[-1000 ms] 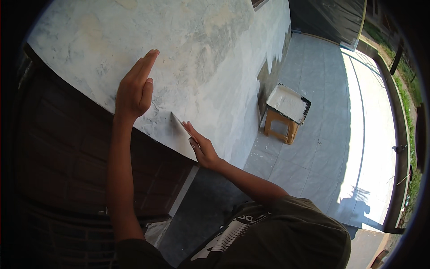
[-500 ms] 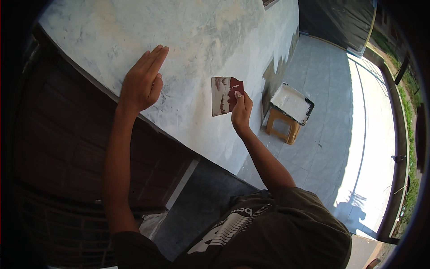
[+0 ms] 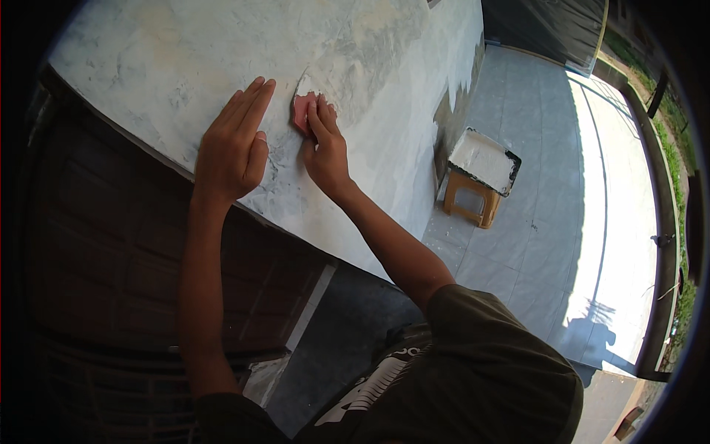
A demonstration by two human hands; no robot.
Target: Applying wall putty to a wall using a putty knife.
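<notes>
My right hand (image 3: 326, 152) is closed on a reddish putty spreader (image 3: 302, 111), its pale, coated edge pressed to the plastered wall (image 3: 384, 159). The fingers lie along the back of the blade. To its left, my left hand (image 3: 231, 152) rests against the wall with the fingers stretched out and close together, the thumb a little apart. Nothing shows in that hand, though its palm is hidden. Around both hands the wall is patchy white and grey.
A black-rimmed tray (image 3: 484, 164) of white paste stands on a tan plastic stool (image 3: 470, 200) to the right, on the grey tiled floor (image 3: 518, 244). A dark brown panelled door (image 3: 126, 237) borders the wall at left. A dark sheet (image 3: 551, 33) hangs at the far right.
My right hand has moved left and up with the spreader, turning its blade from facing me to lying against the wall. My left hand has stayed nearly in place.
</notes>
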